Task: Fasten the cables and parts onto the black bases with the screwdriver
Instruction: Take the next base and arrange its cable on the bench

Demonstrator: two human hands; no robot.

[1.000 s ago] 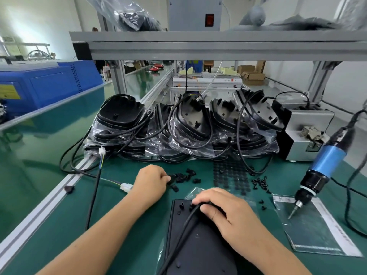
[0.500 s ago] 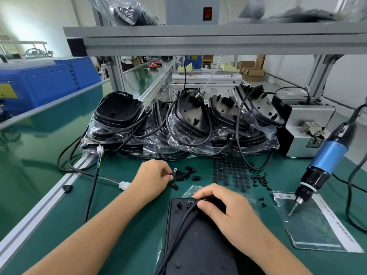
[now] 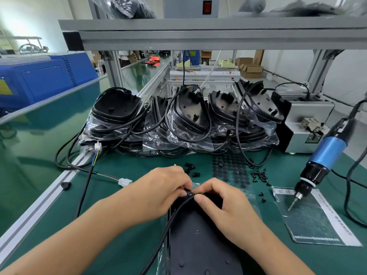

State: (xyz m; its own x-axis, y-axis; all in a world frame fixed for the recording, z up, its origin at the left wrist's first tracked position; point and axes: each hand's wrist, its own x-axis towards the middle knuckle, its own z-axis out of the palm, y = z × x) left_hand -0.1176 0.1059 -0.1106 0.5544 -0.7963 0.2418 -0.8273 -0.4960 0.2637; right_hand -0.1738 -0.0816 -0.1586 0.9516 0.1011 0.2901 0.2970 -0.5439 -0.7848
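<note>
Black clip (image 3: 189, 193) pinched between both hands, over base (image 3: 200, 235).

This is a factory assembly line. A long green workbench (image 3: 39, 159) with aluminium frame shelf (image 3: 218, 34) runs far back, black bases (image 3: 186, 120) in plastic bags are stacked in a row, and a blue electric screwdriver (image 3: 325, 155) hangs beside a grey screw feeder machine (image 3: 305, 124). Cardboard boxes (image 3: 251, 69) stand in the background.

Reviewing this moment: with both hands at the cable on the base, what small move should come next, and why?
Probably seat the small black clip over the cable on the black base. The left hand pinches the clip there, the right hand steadies the cable, and the screwdriver hangs unheld, so no screw goes in yet.
</note>
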